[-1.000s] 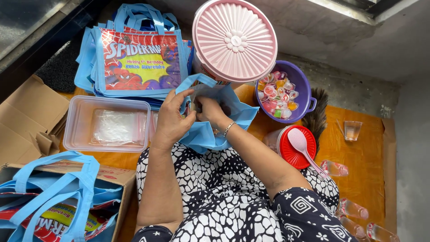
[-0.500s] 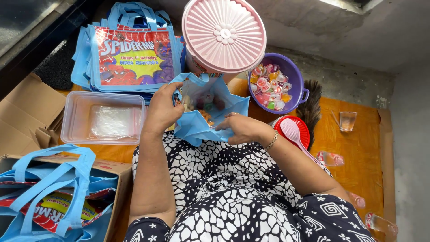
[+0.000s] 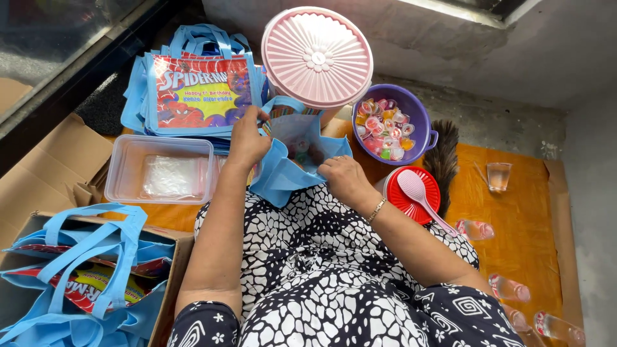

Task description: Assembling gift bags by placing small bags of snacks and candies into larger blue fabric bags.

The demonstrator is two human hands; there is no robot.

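Both hands on the open light-blue fabric tote bag (image 3: 283, 177) in the lap.
Clear rectangular plastic tub (image 3: 159, 169) left of the bag; left hand (image 3: 247, 142) pinches its left rim, right hand (image 3: 340, 178) grips its right edge; purple bowl of coloured sweets (image 3: 393, 122) up right of it.

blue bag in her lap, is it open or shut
Open. The left hand holds one edge of the blue bag up and the right hand pulls the other side down, so small sweets show inside its mouth.

Open bag mouth (image 3: 297, 144) btwn pink lid (image 3: 317, 56), clear tub (image 3: 159, 169); mat (image 3: 527, 212) free.
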